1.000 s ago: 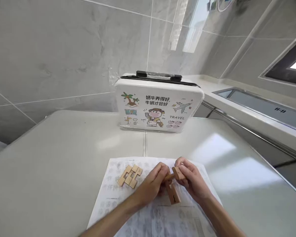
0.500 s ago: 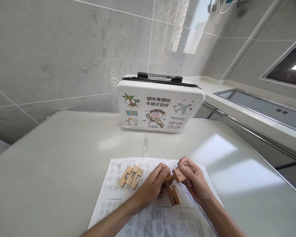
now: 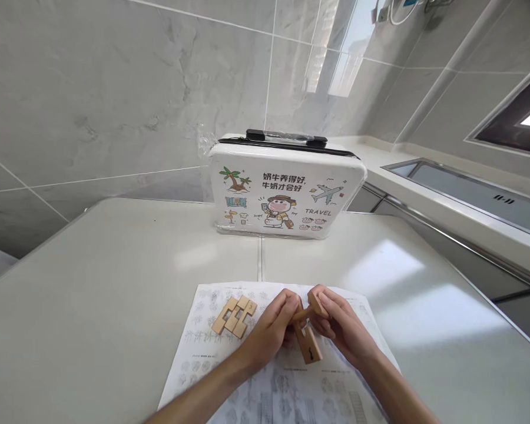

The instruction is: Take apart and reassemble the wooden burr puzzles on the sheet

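Wooden blocks (image 3: pixel 309 347) meet above the printed paper (image 3: pixel 194 380): the left hand (image 3: pixel 276 324), at nine o'clock to them, pinches the marked one; the right hand (image 3: pixel 339 321), at three o'clock, grasps another's end. Other blocks (image 3: pixel 233 323) lie farther toward nine; a white case (image 3: pixel 251 165) stands on the surface (image 3: pixel 115 282) at twelve.

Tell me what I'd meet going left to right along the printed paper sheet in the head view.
Pale, flat, notched wooden pieces, the person's left hand, a brown, notched wooden piece with a black mark, the person's right hand.
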Tool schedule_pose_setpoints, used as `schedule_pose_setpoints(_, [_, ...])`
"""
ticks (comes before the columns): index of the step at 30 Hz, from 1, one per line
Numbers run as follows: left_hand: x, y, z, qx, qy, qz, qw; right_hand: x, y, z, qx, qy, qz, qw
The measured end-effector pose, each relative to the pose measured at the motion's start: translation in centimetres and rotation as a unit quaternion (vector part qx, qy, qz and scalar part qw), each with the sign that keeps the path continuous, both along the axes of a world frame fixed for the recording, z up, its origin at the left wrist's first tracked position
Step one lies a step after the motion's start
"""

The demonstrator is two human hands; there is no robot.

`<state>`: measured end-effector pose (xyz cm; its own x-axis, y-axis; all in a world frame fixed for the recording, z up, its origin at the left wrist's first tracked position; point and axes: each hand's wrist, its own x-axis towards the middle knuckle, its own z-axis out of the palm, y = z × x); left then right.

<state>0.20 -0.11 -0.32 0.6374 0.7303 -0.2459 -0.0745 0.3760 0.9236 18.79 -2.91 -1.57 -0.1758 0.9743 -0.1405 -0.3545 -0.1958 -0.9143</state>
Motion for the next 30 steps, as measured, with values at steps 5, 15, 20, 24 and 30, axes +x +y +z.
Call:
schedule_pose_setpoints(5, [-0.1, 0.0, 0.2, -0.003, -0.006, 0.005, 1.000, 0.1, 0.1, -0.1, 0.008, -0.002, 0.009, 1.000])
schedule_pose_setpoints(15, [0.0, 0.3, -0.6, -0.033, -0.040, 0.040, 0.998, -0.4, 0.0, 0.3, -0.018, 0.001, 0.003, 1.000])
schedule_pose_setpoints(20, [-0.1, 0.7, -0.9, -0.071, -0.075, 0.057, 0.993, -0.6, 0.0, 0.6, -0.025, 0.000, 0.010, 1.000])
schedule_pose_setpoints(24, [-0.1, 0.7, -0.8, -0.072, -0.079, 0.056, 0.993, -0.3, 0.1, 0.1, -0.028, -0.006, 0.015, 0.999])
schedule_pose_setpoints(30, [0.0, 0.5, -1.0, -0.078, -0.077, 0.055, 0.992, -0.4, 0.2, -0.2, -0.011, -0.028, 0.059, 0.998])
